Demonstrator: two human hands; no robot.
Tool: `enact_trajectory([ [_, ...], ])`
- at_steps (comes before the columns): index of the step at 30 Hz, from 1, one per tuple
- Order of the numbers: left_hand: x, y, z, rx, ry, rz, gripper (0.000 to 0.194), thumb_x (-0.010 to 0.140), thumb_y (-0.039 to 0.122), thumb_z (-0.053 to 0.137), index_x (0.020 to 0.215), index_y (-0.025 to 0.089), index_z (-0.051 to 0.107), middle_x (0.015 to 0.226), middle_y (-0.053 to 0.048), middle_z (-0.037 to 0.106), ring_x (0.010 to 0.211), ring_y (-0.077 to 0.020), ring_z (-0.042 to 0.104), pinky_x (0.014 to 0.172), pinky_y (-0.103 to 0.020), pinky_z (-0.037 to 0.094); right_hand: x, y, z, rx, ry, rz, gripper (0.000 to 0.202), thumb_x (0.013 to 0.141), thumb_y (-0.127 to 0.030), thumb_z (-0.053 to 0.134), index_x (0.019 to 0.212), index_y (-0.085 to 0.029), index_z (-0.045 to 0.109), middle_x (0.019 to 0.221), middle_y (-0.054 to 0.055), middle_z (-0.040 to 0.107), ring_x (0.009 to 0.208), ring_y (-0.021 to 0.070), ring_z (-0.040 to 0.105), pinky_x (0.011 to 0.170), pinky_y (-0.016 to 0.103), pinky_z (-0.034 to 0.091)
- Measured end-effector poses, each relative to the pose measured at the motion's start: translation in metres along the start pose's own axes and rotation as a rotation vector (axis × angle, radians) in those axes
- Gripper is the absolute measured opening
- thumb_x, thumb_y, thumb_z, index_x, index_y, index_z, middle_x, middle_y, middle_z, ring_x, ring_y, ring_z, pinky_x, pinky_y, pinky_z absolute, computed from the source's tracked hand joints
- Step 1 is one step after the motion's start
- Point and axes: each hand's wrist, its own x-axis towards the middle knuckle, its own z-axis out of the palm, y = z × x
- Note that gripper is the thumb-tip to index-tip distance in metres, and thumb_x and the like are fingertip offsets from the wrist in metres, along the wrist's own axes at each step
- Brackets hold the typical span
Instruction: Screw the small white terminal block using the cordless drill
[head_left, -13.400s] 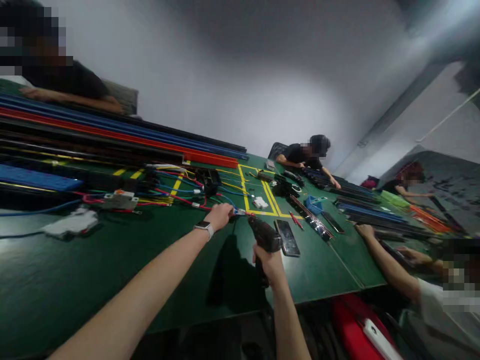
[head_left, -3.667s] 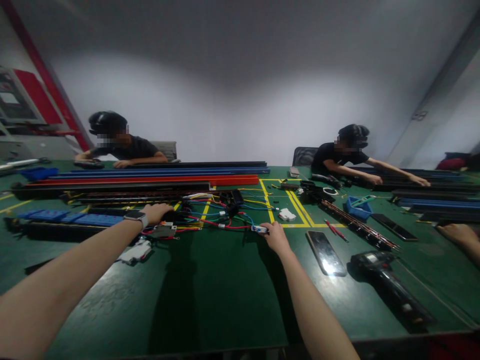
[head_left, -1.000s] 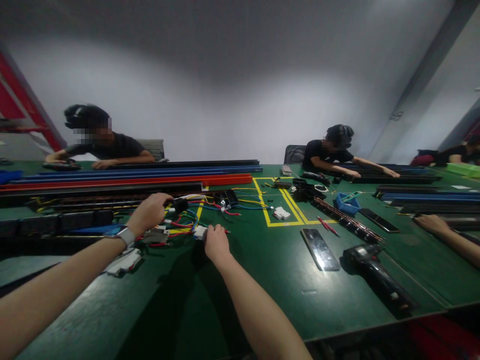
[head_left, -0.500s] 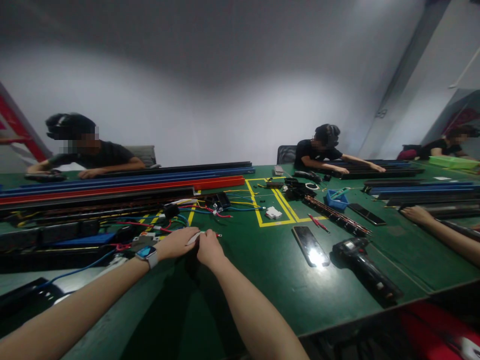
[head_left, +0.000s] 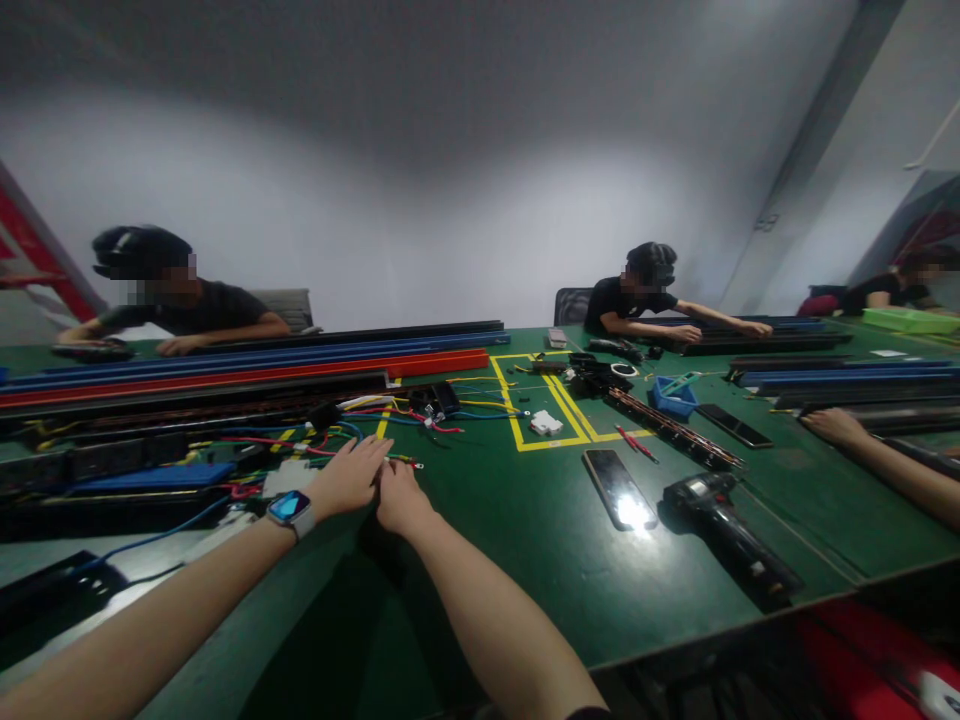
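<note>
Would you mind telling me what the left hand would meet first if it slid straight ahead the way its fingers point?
Probably the red wire lying just beyond the left hand, then the black connector block; depth is hard to judge here.

Head view, forward-down across green table (head_left: 525, 540)

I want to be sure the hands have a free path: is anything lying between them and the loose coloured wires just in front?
Nothing visible does. The left hand and right hand lie side by side on the green table, already at the near ends of the coloured wires. What the fingers pinch is hidden.
</note>
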Motion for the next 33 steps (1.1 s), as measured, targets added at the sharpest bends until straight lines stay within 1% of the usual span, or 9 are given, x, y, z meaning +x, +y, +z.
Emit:
enact_trajectory([
  [3, 0.019, 0.028, 0.007, -0.120, 0.139, -0.031, 0.057, 0.090, 0.017, 0.040, 0.147, 0.013, 0.044, 0.147, -0.016, 0.052, 0.138, -0.0265, 0.047, 0.117, -0.047, 0.036, -0.004, 0.010, -0.009, 0.126, 0.102, -0.012, 0.062, 0.081, -0.012, 0.058, 0.141, -0.011, 0.044, 0.137, 0.019, 0.053, 0.128, 0.0268, 0.050, 0.109, 0.041, 0.041],
  [7, 0.054, 0.065, 0.021, -0.291, 0.287, -0.084, 0.054, 0.091, 0.012, 0.035, 0.143, 0.009, 0.045, 0.143, -0.018, 0.053, 0.138, -0.0251, 0.046, 0.117, -0.045, 0.039, -0.015, 0.037, -0.043, 0.144, 0.315, 0.149, 0.058, 0.081, -0.007, 0.053, 0.138, -0.012, 0.050, 0.136, 0.019, 0.053, 0.127, 0.0264, 0.050, 0.110, 0.043, 0.041],
  [13, 0.106, 0.100, 0.043, -0.374, 0.300, -0.163, 0.045, 0.093, 0.015, 0.040, 0.137, 0.014, 0.053, 0.134, -0.017, 0.059, 0.131, -0.0271, 0.051, 0.114, -0.046, 0.041, -0.054, 0.108, -0.142, -0.186, 0.501, 0.288, 0.059, 0.079, -0.005, 0.048, 0.136, -0.014, 0.057, 0.134, 0.019, 0.050, 0.130, 0.0289, 0.044, 0.113, 0.046, 0.033],
  [16, 0.119, 0.107, 0.051, -0.354, 0.276, -0.221, 0.043, 0.094, 0.019, 0.044, 0.136, 0.015, 0.055, 0.134, -0.018, 0.060, 0.130, -0.0297, 0.051, 0.110, -0.048, 0.043, -0.072, 0.143, -0.187, -0.399, 0.498, 0.435, 0.056, 0.084, -0.011, 0.049, 0.140, -0.016, 0.056, 0.142, 0.018, 0.046, 0.136, 0.0299, 0.039, 0.115, 0.045, 0.028],
  [18, 0.123, 0.107, 0.056, -0.340, 0.241, -0.264, 0.041, 0.095, 0.021, 0.044, 0.134, 0.014, 0.056, 0.132, -0.019, 0.061, 0.129, -0.0309, 0.050, 0.105, -0.048, 0.046, -0.077, 0.162, -0.203, -0.487, 0.464, 0.516, 0.054, 0.089, -0.021, 0.053, 0.143, -0.018, 0.053, 0.148, 0.018, 0.042, 0.140, 0.0315, 0.033, 0.115, 0.045, 0.025],
  [21, 0.123, 0.102, 0.061, -0.330, 0.177, -0.302, 0.035, 0.098, 0.024, 0.042, 0.122, 0.016, 0.066, 0.119, -0.018, 0.066, 0.122, -0.0310, 0.054, 0.097, -0.045, 0.049, -0.077, 0.181, -0.206, -0.537, 0.395, 0.604, 0.061, 0.093, -0.039, 0.056, 0.150, -0.020, 0.045, 0.155, 0.020, 0.035, 0.145, 0.0358, 0.027, 0.114, 0.050, 0.021],
  [24, 0.121, 0.099, 0.060, -0.358, 0.147, -0.305, 0.032, 0.098, 0.027, 0.043, 0.106, 0.019, 0.073, 0.106, -0.015, 0.070, 0.110, -0.0285, 0.059, 0.093, -0.041, 0.049, -0.073, 0.191, -0.199, -0.545, 0.352, 0.650, 0.061, 0.094, -0.049, 0.054, 0.148, -0.021, 0.048, 0.153, 0.020, 0.037, 0.141, 0.0377, 0.031, 0.111, 0.053, 0.021],
  [28, 0.118, 0.107, 0.052, -0.451, 0.189, -0.279, 0.030, 0.099, 0.033, 0.046, 0.108, 0.023, 0.073, 0.105, -0.010, 0.073, 0.102, -0.0251, 0.063, 0.090, -0.038, 0.048, -0.071, 0.198, -0.196, -0.535, 0.381, 0.639, 0.051, 0.093, -0.050, 0.057, 0.135, -0.022, 0.060, 0.141, 0.020, 0.048, 0.128, 0.0349, 0.045, 0.107, 0.046, 0.028],
  [33, 0.115, 0.120, 0.046, -0.631, 0.235, -0.271, 0.029, 0.098, 0.038, 0.049, 0.111, 0.024, 0.070, 0.111, -0.007, 0.073, 0.102, -0.0235, 0.066, 0.089, -0.036, 0.049, -0.065, 0.198, -0.202, -0.349, 0.493, 0.661, 0.048, 0.085, -0.043, 0.068, 0.125, -0.018, 0.063, 0.139, 0.021, 0.051, 0.131, 0.0345, 0.043, 0.107, 0.043, 0.027],
])
